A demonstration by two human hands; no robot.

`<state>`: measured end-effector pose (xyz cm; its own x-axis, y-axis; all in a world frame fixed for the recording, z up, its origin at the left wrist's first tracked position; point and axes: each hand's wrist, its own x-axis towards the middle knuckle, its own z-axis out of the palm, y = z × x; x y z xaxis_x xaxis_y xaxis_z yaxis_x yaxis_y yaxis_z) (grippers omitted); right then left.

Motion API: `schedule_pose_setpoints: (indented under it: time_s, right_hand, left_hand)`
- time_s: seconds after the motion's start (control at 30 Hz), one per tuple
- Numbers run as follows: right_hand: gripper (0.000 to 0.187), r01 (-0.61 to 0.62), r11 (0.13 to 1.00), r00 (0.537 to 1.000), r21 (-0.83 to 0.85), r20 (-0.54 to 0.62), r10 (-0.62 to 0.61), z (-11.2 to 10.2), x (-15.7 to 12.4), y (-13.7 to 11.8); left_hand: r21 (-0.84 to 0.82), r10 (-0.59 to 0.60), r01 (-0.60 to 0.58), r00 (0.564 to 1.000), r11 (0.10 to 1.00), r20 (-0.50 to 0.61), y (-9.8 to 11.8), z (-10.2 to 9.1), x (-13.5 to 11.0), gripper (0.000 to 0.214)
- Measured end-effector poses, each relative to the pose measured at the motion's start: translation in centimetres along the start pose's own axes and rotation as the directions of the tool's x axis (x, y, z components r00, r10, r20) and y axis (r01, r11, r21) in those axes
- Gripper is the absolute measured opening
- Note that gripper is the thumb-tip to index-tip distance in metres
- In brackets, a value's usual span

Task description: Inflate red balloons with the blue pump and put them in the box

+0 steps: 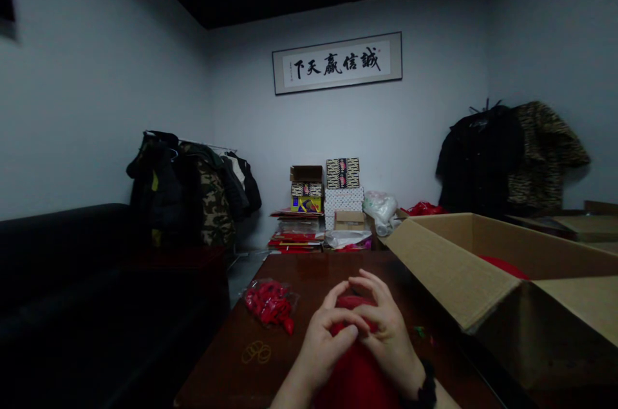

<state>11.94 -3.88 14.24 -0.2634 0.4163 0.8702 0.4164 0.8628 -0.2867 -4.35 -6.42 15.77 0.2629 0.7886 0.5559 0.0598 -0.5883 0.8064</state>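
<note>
At the lower centre of the frame, the left hand (324, 339) and the right hand (389, 326) met over a red bundle (356, 371), which sat on the near edge of the dark bench (309, 280). Both hands were curled, fingertips pinched on the bundle's top. Left of them lay a clear bag of red pieces (270, 303), with loose rubber bands (257, 351) below it. An open cardboard box (449, 274) filled the right side.
</note>
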Motion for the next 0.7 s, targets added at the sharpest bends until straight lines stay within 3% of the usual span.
schedule_pose_setpoints:
  time_s: [0.17, 0.3, 0.43, 0.5, 0.57, 0.63, 0.7]
  right_hand:
    - [0.014, -0.031, 0.999, 0.998, -0.006, -0.046, 0.031, 0.9, -0.4, -0.5]
    - [0.008, -0.084, 0.996, 0.990, 0.009, -0.113, 0.084, 1.1, -0.4, 0.7]
    - [0.006, -0.160, 0.987, 0.961, 0.006, -0.228, 0.157, -0.7, -0.2, 2.7]
    - [0.007, -0.151, 0.988, 0.953, -0.031, -0.270, 0.137, -2.0, -0.1, 3.4]
    - [0.006, -0.145, 0.986, 0.946, -0.081, -0.304, 0.115, -2.9, 0.0, 3.9]
    - [0.005, -0.151, 0.982, 0.939, -0.111, -0.327, 0.107, -3.6, 0.1, 4.1]
    - [0.004, -0.147, 0.982, 0.934, -0.120, -0.345, 0.098, -3.8, 0.1, 4.2]
  left_hand:
    - [-0.148, 0.050, -0.064, 0.994, 0.987, -0.098, -0.4, 0.3, 0.3, 0.024]
    - [0.022, 0.029, -0.024, 0.974, 0.999, -0.224, -0.5, 0.3, 0.2, 0.031]
    - [0.247, 0.143, -0.048, 0.912, 0.968, -0.384, -0.4, 0.7, -1.8, 0.019]
    - [0.305, 0.173, -0.068, 0.927, 0.950, -0.332, -0.7, 1.4, -3.9, 0.016]
    - [0.330, 0.161, -0.112, 0.979, 0.937, -0.126, -1.7, 2.4, -6.4, 0.017]
    - [0.331, 0.143, -0.155, 0.988, 0.931, 0.062, -3.6, 3.7, -8.9, 0.018]
    - [0.332, 0.021, -0.090, 0.978, 0.939, 0.206, -6.0, 5.4, -11.1, 0.017]
